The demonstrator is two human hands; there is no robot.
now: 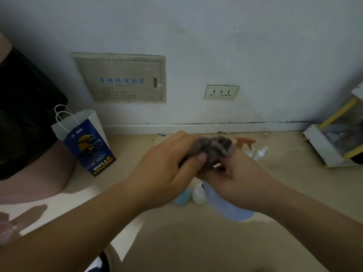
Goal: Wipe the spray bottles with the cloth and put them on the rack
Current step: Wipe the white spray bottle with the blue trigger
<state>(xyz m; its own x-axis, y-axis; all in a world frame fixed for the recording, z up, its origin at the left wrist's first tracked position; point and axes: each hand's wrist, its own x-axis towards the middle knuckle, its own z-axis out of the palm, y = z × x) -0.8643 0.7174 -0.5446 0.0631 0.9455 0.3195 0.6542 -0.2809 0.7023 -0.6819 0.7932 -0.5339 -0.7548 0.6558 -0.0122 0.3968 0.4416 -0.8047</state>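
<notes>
**Wiping now; rack (316,142) lies right of the grip**

It's at the floor's right edge, by the wall. The blue spray bottle (225,205) is held mid-air, base toward the wearer, head under the cloth (213,148). The right hand (233,174), nearer the rack, is curled round the neck. The left hand (167,167) pinches the cloth.

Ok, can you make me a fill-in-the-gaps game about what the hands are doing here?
1. The left hand rubs a fluffy ____ cloth over the bottle top.
2. The right hand holds a pale ____ spray bottle.
3. The trigger bottle on the floor behind the hands has an ____ top.
4. The rack with yellow bars stands on the ____ side.
Missing words: grey, blue, orange, right.
</notes>
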